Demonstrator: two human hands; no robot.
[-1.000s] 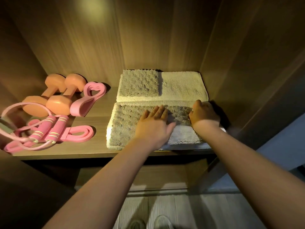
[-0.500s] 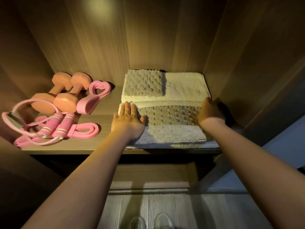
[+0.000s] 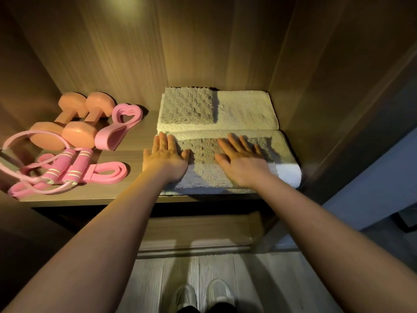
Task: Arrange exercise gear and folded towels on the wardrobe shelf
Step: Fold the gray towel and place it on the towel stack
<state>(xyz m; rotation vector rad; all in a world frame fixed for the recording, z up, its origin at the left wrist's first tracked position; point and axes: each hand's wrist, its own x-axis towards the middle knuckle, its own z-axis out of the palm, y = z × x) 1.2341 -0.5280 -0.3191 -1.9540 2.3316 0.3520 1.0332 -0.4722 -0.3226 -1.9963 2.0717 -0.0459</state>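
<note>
Two folded towel stacks fill the right half of the wooden shelf [image 3: 135,141]. The back towel stack [image 3: 246,111] lies against the rear wall, and the front towel stack [image 3: 286,170] lies at the shelf's front edge. My left hand [image 3: 165,158] rests flat, fingers spread, on the front stack's left end. My right hand [image 3: 242,160] lies flat on its middle, holding nothing. On the left sit two orange dumbbells [image 3: 74,125], a pink heart-shaped trainer [image 3: 119,127], a pink skipping rope [image 3: 65,168] and a pink resistance band [image 3: 108,175].
Wooden side walls close in the shelf on the left and right [image 3: 327,98]. Below it is a lower shelf [image 3: 198,231]. My white shoes [image 3: 203,294] stand on a pale plank floor.
My right hand left the front stack's right edge and now lies flat on its middle. My left hand stays flat on its left end, where it slid about a second ago.
</note>
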